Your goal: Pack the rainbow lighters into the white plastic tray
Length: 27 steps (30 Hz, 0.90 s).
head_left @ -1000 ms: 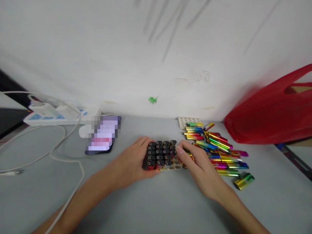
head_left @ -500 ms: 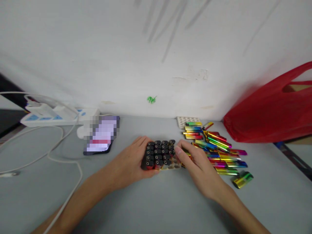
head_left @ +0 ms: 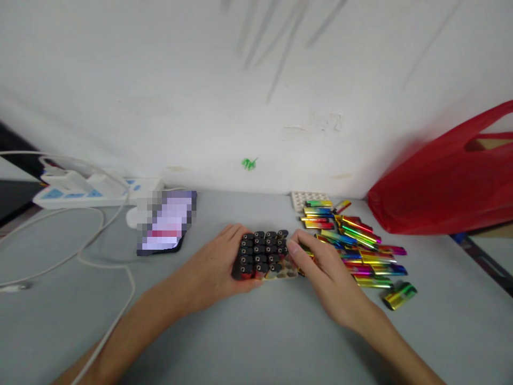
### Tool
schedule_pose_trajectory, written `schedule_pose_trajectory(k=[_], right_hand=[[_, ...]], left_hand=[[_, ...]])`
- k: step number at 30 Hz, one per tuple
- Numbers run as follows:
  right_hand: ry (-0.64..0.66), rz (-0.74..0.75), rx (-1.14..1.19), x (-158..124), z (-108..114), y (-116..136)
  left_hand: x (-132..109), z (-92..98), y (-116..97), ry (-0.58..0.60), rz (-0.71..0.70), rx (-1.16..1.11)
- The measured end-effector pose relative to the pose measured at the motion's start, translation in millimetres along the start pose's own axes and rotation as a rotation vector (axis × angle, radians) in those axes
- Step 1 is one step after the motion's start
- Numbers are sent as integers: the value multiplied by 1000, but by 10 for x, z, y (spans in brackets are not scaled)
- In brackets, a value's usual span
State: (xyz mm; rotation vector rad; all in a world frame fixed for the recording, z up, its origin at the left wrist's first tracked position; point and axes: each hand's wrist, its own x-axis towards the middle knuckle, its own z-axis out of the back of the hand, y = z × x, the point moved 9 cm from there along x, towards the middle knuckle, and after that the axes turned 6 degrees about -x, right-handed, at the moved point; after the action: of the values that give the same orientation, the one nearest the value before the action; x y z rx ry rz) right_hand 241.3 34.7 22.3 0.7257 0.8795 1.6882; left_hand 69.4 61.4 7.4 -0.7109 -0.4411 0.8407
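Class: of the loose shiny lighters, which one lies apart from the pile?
The gold-green lighter, near-right of the pile, lying clear of the rest.

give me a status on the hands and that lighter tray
Left hand clamped on lighter tray. Right hand at tray's right edge, grip unclear. Loose lighters piled close on the right.

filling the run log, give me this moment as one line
left hand: grips tray of lighters | right hand: at tray's right side | loose lighters: piled to the right

A red bag [head_left: 441, 182] sits right, a phone [head_left: 166, 224], power strip [head_left: 80, 192] and white cable [head_left: 100, 256] left.
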Motion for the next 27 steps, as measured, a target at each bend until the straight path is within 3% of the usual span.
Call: schedule_pose_trajectory(k=[27], right_hand=[[5, -6, -30, -6, -1, 9]], left_hand=[[10, -19, 18, 15, -11, -4]])
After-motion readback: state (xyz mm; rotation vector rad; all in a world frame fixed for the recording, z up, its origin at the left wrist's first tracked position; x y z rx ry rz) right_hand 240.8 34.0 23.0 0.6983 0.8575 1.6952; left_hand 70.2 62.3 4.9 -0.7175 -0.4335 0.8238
